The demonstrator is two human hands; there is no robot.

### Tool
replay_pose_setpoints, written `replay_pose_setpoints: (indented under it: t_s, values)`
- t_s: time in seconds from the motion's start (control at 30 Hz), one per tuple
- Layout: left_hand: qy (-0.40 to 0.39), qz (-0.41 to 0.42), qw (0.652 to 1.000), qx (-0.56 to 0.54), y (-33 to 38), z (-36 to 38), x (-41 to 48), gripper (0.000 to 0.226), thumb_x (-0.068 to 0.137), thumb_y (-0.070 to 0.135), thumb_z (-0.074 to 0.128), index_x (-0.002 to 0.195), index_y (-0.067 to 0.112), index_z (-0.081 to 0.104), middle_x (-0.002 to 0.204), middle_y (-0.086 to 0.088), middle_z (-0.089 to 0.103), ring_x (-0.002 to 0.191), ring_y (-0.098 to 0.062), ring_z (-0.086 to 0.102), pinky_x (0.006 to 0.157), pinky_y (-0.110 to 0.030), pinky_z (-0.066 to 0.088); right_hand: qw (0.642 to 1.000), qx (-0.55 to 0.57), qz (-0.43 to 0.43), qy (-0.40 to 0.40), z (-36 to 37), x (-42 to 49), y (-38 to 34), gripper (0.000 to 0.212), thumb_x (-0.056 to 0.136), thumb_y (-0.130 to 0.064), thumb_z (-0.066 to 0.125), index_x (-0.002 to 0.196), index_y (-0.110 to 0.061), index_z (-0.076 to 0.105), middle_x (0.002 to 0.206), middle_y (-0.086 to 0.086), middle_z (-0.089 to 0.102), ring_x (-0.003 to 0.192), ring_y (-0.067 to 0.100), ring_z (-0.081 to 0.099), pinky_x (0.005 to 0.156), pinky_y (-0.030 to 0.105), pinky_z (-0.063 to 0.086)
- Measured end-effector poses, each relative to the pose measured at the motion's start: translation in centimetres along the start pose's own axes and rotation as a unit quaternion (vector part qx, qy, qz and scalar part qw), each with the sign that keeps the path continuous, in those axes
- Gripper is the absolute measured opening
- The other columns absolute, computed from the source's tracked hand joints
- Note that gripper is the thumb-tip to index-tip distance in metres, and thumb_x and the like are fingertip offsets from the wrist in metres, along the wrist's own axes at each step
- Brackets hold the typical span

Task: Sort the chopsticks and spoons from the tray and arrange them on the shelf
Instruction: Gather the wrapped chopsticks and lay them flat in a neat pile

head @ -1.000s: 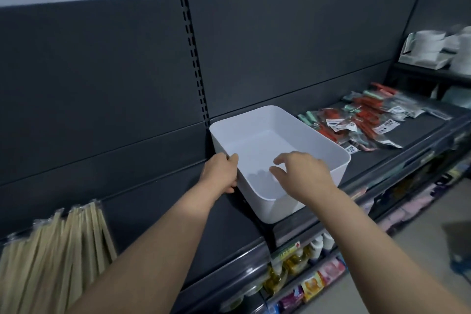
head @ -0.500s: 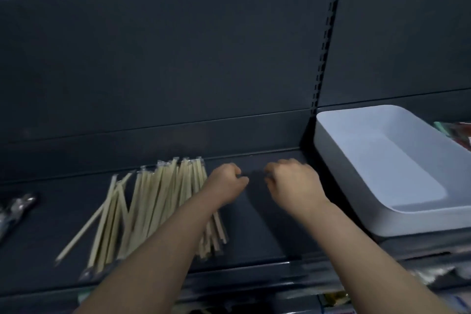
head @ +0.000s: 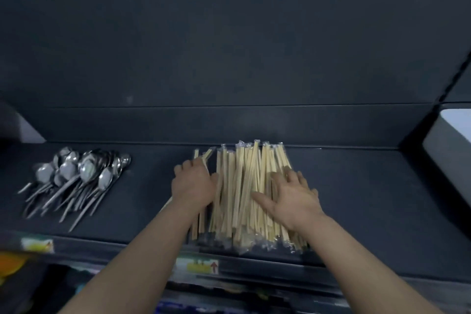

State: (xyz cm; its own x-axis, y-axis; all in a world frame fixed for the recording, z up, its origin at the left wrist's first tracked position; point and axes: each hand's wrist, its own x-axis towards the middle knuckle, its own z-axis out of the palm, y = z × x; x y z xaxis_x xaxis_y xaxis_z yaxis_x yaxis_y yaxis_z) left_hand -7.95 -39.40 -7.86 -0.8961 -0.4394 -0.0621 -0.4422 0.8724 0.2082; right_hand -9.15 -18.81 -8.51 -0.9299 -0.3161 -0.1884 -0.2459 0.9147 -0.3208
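Wrapped chopsticks (head: 239, 173) lengthwise front-to-back on shelf (head: 356, 199); left hand (head: 193, 185) curled around some, right hand (head: 293, 199) flat, fingers spread.

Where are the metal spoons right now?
In the head view, the spoons lie in a loose heap at the left end of the dark shelf, apart from the chopsticks bundled to their right.

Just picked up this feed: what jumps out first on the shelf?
A big pile of wrapped wooden chopsticks lies in the middle of the shelf, with the left hand gripping a few at its left edge and the right hand pressed flat on top. Far left sits a heap of metal spoons.
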Motion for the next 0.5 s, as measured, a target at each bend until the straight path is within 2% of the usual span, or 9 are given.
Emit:
replay_pose_setpoints:
  t_s: [0.1,0.17,0.33,0.5]
  values:
    - [-0.091,-0.061,0.994,0.001,-2.4,0.4,0.9,0.074,0.096,0.058,0.034,0.149,0.009,0.021,0.15,-0.017,0.032,0.135,-0.038,0.03,0.104,-0.045,0.035,0.999,0.01,0.025,-0.034,1.2,0.6,-1.3,0.098,0.075,-0.087,0.025,0.152,-0.028,0.012,0.161,0.005,-0.004,0.147,0.034,-0.002,0.113,0.059,0.014]
    - [-0.149,-0.06,0.987,-0.017,-2.6,1.1,1.1,0.078,0.095,0.063,0.029,0.152,0.011,0.016,0.153,-0.016,0.029,0.139,-0.038,0.027,0.107,-0.046,0.033,0.999,-0.004,0.031,-0.037,1.9,0.8,-1.6,0.101,0.073,-0.089,0.025,0.153,-0.029,0.007,0.161,0.006,-0.007,0.146,0.035,-0.005,0.113,0.059,0.013]
    - [-0.174,0.011,0.982,-0.067,1.3,2.6,0.4,0.066,0.099,0.054,0.027,0.151,0.014,0.021,0.152,-0.011,0.034,0.142,-0.035,0.022,0.108,-0.046,0.035,0.998,0.0,0.055,-0.039,2.3,0.6,-0.9,0.093,0.079,-0.081,0.035,0.152,-0.032,0.004,0.161,0.0,-0.01,0.147,0.034,-0.006,0.113,0.06,0.013]
    - [-0.172,0.057,0.978,-0.103,6.4,4.4,-0.4,0.053,0.1,0.042,0.028,0.144,0.013,0.034,0.134,-0.009,0.054,0.129,-0.033,0.041,0.099,-0.047,0.045,0.996,0.019,0.078,-0.027,1.3,-0.6,2.6,0.085,0.084,-0.074,0.036,0.152,-0.034,0.004,0.161,-0.002,-0.006,0.147,0.029,0.005,0.113,0.054,0.017]
